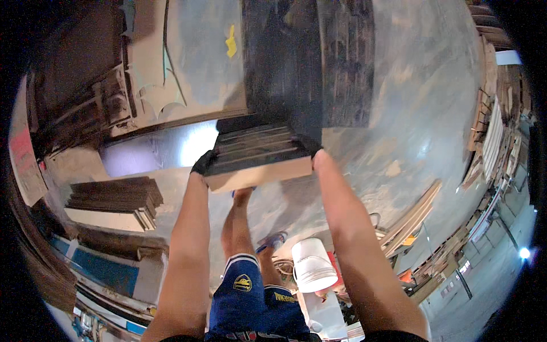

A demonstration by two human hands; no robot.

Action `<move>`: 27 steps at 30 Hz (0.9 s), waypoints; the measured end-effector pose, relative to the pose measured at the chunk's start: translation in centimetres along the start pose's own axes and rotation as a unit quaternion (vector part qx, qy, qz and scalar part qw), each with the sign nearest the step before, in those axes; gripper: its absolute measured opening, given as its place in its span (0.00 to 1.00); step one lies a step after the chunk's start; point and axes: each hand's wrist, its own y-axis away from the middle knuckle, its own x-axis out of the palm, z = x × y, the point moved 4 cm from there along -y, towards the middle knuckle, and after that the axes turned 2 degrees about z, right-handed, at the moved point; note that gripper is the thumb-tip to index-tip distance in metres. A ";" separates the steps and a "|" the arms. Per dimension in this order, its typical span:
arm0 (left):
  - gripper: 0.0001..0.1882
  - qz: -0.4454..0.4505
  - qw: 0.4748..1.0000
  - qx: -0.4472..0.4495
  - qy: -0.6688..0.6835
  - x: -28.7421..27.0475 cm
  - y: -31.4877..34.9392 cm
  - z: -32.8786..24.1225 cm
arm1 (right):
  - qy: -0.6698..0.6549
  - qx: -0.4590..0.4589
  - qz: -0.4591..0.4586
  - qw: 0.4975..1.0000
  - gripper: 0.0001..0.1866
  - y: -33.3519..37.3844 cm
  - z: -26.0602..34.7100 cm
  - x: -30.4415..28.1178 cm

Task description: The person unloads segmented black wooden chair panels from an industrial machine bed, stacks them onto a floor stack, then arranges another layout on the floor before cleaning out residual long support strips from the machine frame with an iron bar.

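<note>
Between both my hands I carry a short stack of dark boards point(256, 149) with a pale front edge, held out in front of me above the floor. My left hand point(203, 163), in a black glove, is closed on the stack's left end. On the right end my right hand point(310, 146), also gloved in black, grips the same boards. The fingers of both hands are partly hidden by the stack and by dark surfaces behind it. Just beyond the stack lies a long dark panel surface point(282, 62).
A pile of dark boards point(114, 196) rests on the left. A white bucket point(313, 265) stands by my right leg, near some long wooden strips point(410, 219). At the far left is a light sheet with a yellow scrap point(231, 43). Timber piles point(487, 137) line the right side.
</note>
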 end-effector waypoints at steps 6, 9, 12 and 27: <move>0.19 -0.063 0.995 0.074 -0.032 6.0 7.8 -1.6 | 0.172 -0.158 -0.053 0.971 0.19 8.0 -1.6 -2.9; 0.22 0.013 0.973 0.214 -0.079 15.1 18.9 -6.3 | 0.068 -0.175 -0.031 0.982 0.19 15.4 -1.2 -2.2; 0.28 -0.009 0.934 0.309 -0.181 20.8 25.7 -8.6 | -0.042 -0.203 0.005 0.978 0.16 26.3 1.7 -0.1; 0.27 0.259 0.863 0.404 -0.158 64.0 40.9 -12.5 | -0.029 -0.470 0.058 0.880 0.30 54.1 26.8 -12.3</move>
